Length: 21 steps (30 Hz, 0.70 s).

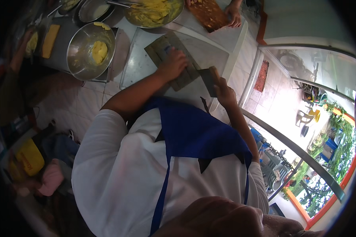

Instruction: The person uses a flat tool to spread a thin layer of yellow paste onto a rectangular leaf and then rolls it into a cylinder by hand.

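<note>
A grey-brown wooden board (178,69) with raised strips lies slanted on a pale tray (133,71). My left hand (173,63) is on the board, its fingers bent and blurred; whether it grips anything there cannot be seen. A small bluish patch shows on the board beside the fingers. At the board's right edge, my right hand (225,92) is closed on the wooden handle of a flat metal scraper (209,81). The scraper's dark, broad blade points left, its corner close to or touching the board.
Left stand a steel bowl (77,54) with yellow dough (100,52) and a yellow slab (51,41). A larger bowl (154,25) holds yellow mixture. Another person's hand (233,15) is by a brown board (207,13). A metal-framed glass panel (314,63) is at right.
</note>
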Tool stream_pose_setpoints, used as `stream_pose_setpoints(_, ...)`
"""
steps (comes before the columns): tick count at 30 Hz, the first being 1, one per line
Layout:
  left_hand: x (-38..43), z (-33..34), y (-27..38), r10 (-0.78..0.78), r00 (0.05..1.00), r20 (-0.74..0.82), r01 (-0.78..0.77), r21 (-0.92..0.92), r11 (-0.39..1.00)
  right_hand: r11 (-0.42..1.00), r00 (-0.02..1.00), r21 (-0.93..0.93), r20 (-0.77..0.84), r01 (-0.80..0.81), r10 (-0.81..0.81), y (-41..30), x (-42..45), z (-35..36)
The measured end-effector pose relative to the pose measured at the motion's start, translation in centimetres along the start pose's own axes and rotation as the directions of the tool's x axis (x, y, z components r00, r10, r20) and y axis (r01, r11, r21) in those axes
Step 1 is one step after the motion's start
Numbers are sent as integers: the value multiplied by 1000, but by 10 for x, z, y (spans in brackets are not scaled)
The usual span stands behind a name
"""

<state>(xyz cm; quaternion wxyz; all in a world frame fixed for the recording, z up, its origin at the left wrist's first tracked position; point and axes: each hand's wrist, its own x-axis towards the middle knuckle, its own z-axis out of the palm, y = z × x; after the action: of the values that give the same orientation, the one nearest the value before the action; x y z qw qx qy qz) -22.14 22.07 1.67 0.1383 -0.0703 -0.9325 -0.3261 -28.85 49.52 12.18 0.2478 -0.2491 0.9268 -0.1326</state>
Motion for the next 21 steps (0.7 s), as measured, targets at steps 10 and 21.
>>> stream_pose_setpoints(10,16,-29,-15,41,995,88,-50,104,993,987,982,-88,-122,135,-146,-43,21,8)
stream_pose_setpoints(21,8,-18,-25,-38,995,89,33,55,998,977,989,-177,-68,121,-135,-85,47,-10)
